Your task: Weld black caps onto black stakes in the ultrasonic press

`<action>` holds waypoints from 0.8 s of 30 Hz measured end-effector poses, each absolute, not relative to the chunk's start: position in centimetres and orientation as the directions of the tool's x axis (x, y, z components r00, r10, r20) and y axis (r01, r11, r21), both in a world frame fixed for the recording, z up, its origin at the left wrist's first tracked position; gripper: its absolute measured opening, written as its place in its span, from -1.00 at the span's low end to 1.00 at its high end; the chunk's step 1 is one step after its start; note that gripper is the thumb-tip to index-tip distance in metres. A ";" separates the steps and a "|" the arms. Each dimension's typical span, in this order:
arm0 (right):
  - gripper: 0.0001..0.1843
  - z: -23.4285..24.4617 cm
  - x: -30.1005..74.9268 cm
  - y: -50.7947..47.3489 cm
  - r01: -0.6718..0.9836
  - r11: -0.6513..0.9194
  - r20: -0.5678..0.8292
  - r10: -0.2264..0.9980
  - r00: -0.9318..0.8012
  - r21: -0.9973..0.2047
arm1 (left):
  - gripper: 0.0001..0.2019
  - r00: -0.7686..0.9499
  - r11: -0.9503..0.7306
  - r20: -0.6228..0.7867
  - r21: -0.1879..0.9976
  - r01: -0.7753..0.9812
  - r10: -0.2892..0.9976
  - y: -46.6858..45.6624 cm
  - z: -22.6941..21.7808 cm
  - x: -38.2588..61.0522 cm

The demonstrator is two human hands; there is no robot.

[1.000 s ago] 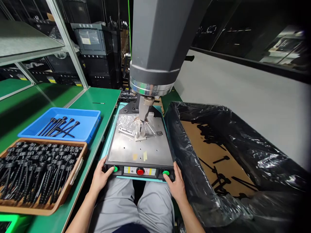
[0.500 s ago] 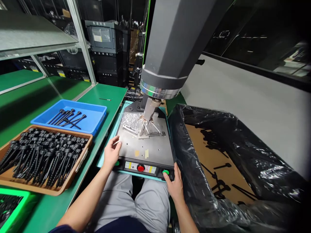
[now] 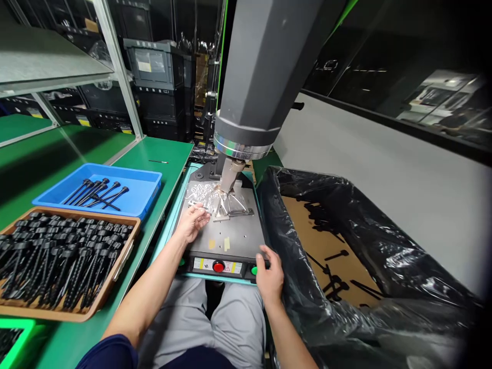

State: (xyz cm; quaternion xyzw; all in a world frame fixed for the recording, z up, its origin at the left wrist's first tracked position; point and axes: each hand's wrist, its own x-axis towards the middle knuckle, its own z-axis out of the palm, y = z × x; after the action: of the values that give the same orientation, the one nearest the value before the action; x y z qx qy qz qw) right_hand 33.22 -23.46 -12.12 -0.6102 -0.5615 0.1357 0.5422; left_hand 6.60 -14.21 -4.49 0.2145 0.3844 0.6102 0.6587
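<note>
I sit at a press machine with a steel plate (image 3: 226,233) and a grey head (image 3: 265,66) above it. My left hand (image 3: 193,221) reaches over the plate with its fingers apart, tips near the small fixture (image 3: 225,207) and a crinkled clear bag (image 3: 202,196) under the horn. It holds nothing that I can see. My right hand (image 3: 269,277) rests at the plate's front right corner, fingers loosely spread, beside the right green button (image 3: 254,270). A red button (image 3: 218,266) sits in the middle of the front panel.
On the green bench (image 3: 57,154) to the left stand a blue tray (image 3: 102,190) with several black rods and a brown tray (image 3: 57,261) full of black rods. A cardboard box lined with black plastic (image 3: 346,256) stands on the right, with a few black parts inside.
My left hand left the left green button and moved forward across the plate to the fixture. My right hand slid off the right green button to the corner beside it.
</note>
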 end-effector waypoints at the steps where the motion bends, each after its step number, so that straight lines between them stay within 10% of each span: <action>1: -0.59 -11.7 32.2 -22.9 0.463 0.219 0.382 0.876 0.294 -0.859 | -0.46 -0.038 0.155 -0.236 0.740 -0.655 0.971 -14.4 -4.3 6.6; 11: -0.55 -8.7 23.3 -13.7 0.212 0.320 0.325 0.946 -0.009 -0.924 | -0.40 -0.085 0.018 -0.077 0.838 -0.546 0.993 -14.6 -2.1 6.0; 24: -0.64 -2.8 22.0 -7.3 0.555 0.451 0.650 0.725 0.228 -0.699 | -0.38 0.001 -0.033 0.040 0.827 -0.562 0.999 -13.2 0.8 6.5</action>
State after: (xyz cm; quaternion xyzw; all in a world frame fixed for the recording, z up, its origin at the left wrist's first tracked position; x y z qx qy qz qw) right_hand 21.98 -7.26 -2.79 -0.5188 -0.6170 0.0724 0.5873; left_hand 6.45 -13.22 0.77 0.3438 0.3181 0.6310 0.6184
